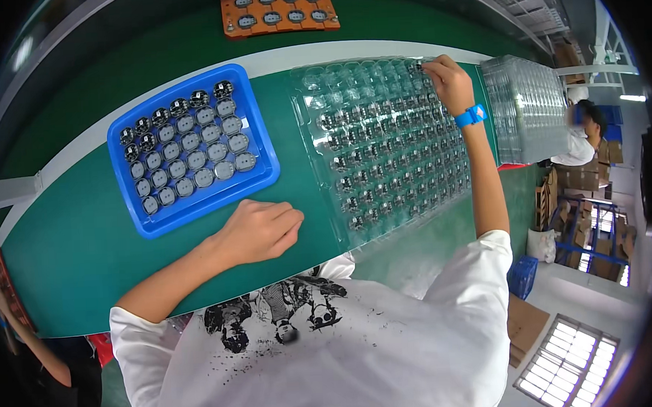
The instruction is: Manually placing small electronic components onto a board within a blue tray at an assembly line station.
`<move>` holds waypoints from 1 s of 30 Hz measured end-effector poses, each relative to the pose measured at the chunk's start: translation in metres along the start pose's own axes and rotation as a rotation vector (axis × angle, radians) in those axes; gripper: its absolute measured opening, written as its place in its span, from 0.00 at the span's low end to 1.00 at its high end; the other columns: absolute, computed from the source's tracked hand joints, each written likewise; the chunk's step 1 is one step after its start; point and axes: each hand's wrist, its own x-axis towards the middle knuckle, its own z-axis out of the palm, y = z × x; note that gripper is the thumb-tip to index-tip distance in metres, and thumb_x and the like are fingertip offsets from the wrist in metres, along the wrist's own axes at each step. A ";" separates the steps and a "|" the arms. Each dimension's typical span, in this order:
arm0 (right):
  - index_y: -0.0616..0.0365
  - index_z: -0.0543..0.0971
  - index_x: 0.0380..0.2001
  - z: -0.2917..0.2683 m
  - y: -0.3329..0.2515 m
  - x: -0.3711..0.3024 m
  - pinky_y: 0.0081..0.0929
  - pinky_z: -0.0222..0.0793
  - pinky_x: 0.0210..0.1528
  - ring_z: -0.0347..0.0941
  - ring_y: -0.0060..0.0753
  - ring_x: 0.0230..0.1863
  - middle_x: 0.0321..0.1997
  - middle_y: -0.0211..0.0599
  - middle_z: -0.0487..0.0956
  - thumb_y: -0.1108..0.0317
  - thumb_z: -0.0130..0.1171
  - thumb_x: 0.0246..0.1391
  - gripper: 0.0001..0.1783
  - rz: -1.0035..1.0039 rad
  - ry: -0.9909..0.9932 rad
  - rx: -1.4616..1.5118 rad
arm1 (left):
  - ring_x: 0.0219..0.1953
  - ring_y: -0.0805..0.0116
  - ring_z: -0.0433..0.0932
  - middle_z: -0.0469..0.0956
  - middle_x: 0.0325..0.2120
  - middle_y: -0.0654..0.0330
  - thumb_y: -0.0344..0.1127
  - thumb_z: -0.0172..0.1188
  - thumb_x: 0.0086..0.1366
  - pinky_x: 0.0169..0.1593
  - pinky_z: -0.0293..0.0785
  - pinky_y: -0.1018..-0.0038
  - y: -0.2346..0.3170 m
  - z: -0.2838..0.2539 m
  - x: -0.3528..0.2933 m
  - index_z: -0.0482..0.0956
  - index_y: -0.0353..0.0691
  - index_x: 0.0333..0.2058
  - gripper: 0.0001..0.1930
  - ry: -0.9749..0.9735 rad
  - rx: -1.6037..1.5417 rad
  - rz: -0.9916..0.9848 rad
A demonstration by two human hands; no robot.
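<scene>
My right hand [449,85], with a blue band on its wrist, is at the far right corner of a clear plastic tray [317,167] with round pockets. Its fingers pinch a small dark round part [420,68] at a far-row pocket. Rows of dark, shiny parts fill the nearer pockets, while bare ones show in the far rows. My left hand [262,232] rests closed on the green table, between the clear tray and a blue tray [272,166]; the inside of its fist is hidden. Several round electronic parts [190,141] lie in rows in the blue tray, some grey-faced, some dark.
A tall stack of clear plastic trays [526,111] stands right of the filled one. Beyond the table's white edge lies an orange fixture [280,13] holding round parts. At the left, another person's arm [41,354] is near a second orange fixture [11,286].
</scene>
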 end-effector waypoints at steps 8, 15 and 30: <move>0.60 0.84 0.35 0.007 0.009 0.001 0.32 0.76 0.35 0.81 0.43 0.34 0.35 0.39 0.82 0.81 0.62 0.51 0.09 -0.011 0.002 0.016 | 0.19 0.62 0.76 0.76 0.20 0.60 0.25 0.60 0.55 0.21 0.71 0.67 -0.001 0.001 -0.002 0.79 0.37 0.30 0.03 -0.005 0.005 0.002; 0.56 0.85 0.34 0.015 0.007 -0.005 0.36 0.76 0.37 0.79 0.43 0.36 0.34 0.36 0.81 0.79 0.63 0.48 0.09 0.024 0.069 0.007 | 0.20 0.62 0.77 0.76 0.21 0.59 0.25 0.60 0.56 0.22 0.71 0.67 -0.003 0.003 0.001 0.79 0.38 0.30 0.02 0.024 -0.010 0.014; 0.57 0.81 0.33 -0.002 -0.009 0.000 0.40 0.74 0.37 0.78 0.50 0.36 0.37 0.40 0.79 0.72 0.60 0.57 0.03 -0.049 0.033 -0.182 | 0.20 0.59 0.76 0.75 0.20 0.60 0.29 0.58 0.58 0.22 0.71 0.65 -0.010 0.011 -0.001 0.76 0.39 0.28 0.02 0.059 0.085 0.051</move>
